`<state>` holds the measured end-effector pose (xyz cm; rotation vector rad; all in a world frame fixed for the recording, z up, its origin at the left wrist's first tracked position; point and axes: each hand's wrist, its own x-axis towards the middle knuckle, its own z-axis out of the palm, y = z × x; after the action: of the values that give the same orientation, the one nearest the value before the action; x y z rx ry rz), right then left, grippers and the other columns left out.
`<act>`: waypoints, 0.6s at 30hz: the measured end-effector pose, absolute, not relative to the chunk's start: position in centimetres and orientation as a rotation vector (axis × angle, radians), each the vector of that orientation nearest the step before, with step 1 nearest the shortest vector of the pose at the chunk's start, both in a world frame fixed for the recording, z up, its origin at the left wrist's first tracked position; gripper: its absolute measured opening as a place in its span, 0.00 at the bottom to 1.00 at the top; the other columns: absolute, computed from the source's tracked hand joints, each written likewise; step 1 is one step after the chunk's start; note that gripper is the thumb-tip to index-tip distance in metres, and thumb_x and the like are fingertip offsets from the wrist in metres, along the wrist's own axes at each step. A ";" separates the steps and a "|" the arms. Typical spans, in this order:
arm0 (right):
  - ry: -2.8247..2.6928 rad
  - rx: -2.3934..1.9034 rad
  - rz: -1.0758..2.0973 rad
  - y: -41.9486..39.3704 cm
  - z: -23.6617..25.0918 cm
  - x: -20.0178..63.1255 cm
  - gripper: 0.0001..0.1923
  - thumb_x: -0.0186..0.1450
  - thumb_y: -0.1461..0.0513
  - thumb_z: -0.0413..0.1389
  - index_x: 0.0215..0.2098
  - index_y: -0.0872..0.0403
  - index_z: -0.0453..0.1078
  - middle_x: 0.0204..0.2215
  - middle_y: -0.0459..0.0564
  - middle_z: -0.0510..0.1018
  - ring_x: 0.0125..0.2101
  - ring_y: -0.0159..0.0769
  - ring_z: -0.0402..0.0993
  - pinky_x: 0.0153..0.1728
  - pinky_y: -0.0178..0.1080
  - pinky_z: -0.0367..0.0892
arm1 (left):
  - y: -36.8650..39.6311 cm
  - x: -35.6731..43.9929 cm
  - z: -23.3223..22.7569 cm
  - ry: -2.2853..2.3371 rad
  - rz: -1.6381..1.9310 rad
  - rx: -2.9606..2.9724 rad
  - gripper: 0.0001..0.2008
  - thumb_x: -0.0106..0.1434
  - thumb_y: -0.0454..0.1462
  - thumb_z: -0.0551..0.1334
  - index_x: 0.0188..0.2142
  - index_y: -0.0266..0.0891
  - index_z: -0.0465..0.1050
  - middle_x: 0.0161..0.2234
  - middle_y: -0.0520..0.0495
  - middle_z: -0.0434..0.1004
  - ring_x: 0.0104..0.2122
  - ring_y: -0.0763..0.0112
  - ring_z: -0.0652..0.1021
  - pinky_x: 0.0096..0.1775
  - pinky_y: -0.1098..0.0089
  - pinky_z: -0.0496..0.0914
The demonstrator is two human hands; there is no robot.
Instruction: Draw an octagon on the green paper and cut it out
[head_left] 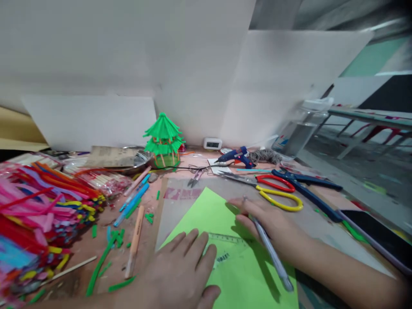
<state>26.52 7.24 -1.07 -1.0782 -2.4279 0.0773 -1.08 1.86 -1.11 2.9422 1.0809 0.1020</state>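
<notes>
A sheet of bright green paper (244,279) lies on a pale board in front of me. Flat on it, fingers spread, rests my left hand (185,270). Beside those fingers is a clear ruler (228,238) with dark markings; its outline is hard to follow against the paper. My right hand (257,214) is closed round a pale grey pen (273,255), over the sheet's right part. The pen slants, its rear end towards me, and the fingers partly cover its tip.
Pipe cleaners (41,206) pile up at left, near an orange marker (134,242) and green scraps. Behind stand a green pagoda model (163,141) and a glue gun (236,156). Scissors (280,193), blue-handled pliers (309,193), a phone (380,236) and a bottle (299,128) are at right.
</notes>
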 end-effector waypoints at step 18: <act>-2.601 -1.636 0.021 6.8 1.6 28.6 0.17 0.54 0.65 0.67 0.38 0.51 0.66 0.34 0.49 0.76 0.34 0.46 0.75 0.33 0.39 0.63 | 1.7 -0.9 -0.1 1.312 0.056 2.769 0.30 0.75 0.52 0.54 0.65 0.32 0.68 0.66 0.28 0.68 0.65 0.38 0.70 0.59 0.42 0.72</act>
<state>28.59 6.79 1.63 -1.6361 -2.6014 0.0213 -0.89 1.69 -0.11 2.7688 1.3117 0.0563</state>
